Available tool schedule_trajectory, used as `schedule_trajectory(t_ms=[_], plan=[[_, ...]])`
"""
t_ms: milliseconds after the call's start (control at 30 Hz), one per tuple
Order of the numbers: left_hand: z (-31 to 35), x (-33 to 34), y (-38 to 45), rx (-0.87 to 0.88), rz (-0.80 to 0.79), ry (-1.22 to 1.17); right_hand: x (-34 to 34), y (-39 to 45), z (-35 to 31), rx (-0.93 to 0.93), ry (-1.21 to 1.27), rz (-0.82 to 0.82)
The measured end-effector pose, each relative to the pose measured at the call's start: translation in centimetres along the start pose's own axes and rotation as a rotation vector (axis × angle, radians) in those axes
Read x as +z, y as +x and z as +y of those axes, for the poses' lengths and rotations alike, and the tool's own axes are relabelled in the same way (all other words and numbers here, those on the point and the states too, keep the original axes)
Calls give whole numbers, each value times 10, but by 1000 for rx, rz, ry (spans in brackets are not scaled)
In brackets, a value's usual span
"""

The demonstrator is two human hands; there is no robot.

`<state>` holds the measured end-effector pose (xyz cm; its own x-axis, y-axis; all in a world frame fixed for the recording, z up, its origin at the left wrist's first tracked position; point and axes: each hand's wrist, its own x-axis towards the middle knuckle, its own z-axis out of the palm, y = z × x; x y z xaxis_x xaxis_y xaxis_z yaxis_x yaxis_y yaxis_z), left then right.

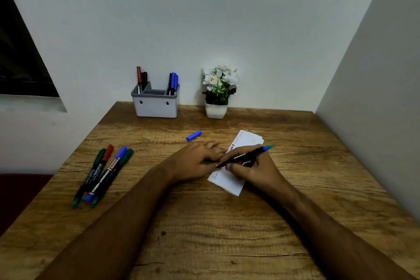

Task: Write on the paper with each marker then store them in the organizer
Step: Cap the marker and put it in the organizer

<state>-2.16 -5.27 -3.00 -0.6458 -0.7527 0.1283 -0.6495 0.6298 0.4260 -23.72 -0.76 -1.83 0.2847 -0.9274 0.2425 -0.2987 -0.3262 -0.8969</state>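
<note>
One marker (245,156) pinched in right hand (252,169), tip on paper (229,183) | left hand (195,161) flat, pinning sheet | advice: keep paper pressed, strokes light | blue cap (193,135) lies near, far side.

A wooden table (204,223) stands in a corner against the wall; at its far edge sit a grey organizer (155,104) and, just to its right, a white pot of flowers (216,110). Four capped markers (102,175) lie bunched near the left edge; a loose blue cap (193,135) lies mid-table; near it, to the right, a sheet of paper (231,183) lies flat, with both hands resting on it.
</note>
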Motion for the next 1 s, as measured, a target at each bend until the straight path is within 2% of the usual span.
schedule_trajectory(t_ms=[467,1000], plan=[[-13,4,4,1,-11,39,15,-2,0,-132,-124,-13],[-6,2,2,-5,-25,57,14,-4,-1,-85,-172,-38]])
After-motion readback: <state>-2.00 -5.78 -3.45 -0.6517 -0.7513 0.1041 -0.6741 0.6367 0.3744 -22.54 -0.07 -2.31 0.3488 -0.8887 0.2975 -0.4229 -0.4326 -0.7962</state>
